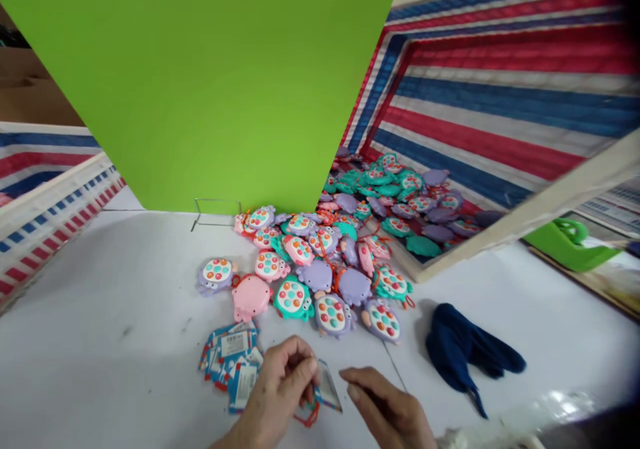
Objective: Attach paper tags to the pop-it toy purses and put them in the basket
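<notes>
From the left hand (280,388), a red cord (307,417) loops beside a glossy printed tag (327,388).

The left hand (277,392) pinches a card tag (327,388) at the lower middle of the frame, with a red string (307,417) looping below it. The right hand (390,406) sits just beside the tag, fingers extended and apart from it. Left of the hands lies a heap of similar tags (230,362) on the white table (115,302). Above them, pink, purple and teal turtle-shaped toys (320,262) spread across the table and into a striped tray (500,82) at the upper right. A navy cloth (470,356) lies right of the hands. A green board (200,82) fills the upper left, with a wire stand (215,212) at its base.
</notes>
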A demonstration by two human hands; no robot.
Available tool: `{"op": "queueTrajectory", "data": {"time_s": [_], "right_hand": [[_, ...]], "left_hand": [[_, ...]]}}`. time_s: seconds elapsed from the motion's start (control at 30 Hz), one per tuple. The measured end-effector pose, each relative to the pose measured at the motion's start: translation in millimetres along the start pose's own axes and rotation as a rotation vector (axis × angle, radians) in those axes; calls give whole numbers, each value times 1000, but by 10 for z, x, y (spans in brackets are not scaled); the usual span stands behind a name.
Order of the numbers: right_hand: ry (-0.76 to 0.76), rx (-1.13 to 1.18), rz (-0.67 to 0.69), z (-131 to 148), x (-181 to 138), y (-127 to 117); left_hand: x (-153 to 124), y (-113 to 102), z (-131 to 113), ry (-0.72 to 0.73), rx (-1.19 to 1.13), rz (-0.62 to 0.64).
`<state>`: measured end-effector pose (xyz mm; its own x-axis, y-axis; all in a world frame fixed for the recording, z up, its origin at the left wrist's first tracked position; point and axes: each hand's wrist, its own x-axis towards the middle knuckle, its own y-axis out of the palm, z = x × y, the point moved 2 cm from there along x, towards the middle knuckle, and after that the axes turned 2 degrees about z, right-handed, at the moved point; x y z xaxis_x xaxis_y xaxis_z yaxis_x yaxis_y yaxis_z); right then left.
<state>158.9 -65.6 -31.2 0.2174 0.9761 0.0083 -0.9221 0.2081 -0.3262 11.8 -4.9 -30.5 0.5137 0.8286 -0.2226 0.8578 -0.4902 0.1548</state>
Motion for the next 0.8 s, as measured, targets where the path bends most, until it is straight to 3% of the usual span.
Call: {"op": "queueTrajectory", "data": {"time_s": [0.17, 0.3, 0.5, 0.8], "right_hand": [[48, 227, -148, 115, 0, 242], [67, 344, -207, 179, 42, 288], [221, 557, -163, 97, 44, 325], [203, 749, -137, -59, 36, 401]], "left_hand": [[-17, 40, -15, 3, 3, 34], [-35, 48, 26, -9, 42, 48], [-26, 71, 76, -9, 26, 71], [-20, 99, 29, -19, 10, 83]]}}
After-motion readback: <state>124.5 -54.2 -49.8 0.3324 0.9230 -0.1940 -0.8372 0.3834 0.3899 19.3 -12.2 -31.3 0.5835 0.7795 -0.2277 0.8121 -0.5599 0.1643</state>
